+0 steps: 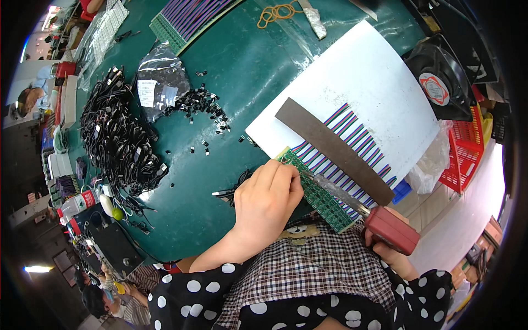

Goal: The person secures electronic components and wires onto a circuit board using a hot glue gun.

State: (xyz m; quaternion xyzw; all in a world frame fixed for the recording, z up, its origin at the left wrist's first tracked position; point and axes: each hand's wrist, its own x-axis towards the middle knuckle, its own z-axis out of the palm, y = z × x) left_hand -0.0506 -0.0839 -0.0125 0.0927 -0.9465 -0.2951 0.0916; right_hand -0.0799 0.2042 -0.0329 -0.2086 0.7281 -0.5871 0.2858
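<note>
A green circuit board panel (323, 203) lies slantwise in front of me, with rows of striped multicoloured ribbon wires (352, 124) running from it onto a white sheet (357, 77). My left hand (267, 192) is closed in a pinch at the panel's far left end; its fingers hide what they hold. My right hand (388, 254) grips the red handle of a soldering iron (391, 230). The iron's wrapped shaft points left across the panel, its tip close to my left fingers. A flat dark brown strip (336, 148) rests across the ribbon wires.
A heap of black cables (121, 137) lies left on the green table, beside a plastic bag (159, 77) and scattered small black connectors (203, 104). Another wired board (190, 25), rubber bands (278, 14), a black fan (440, 80) and a red basket (461, 157) surround the work.
</note>
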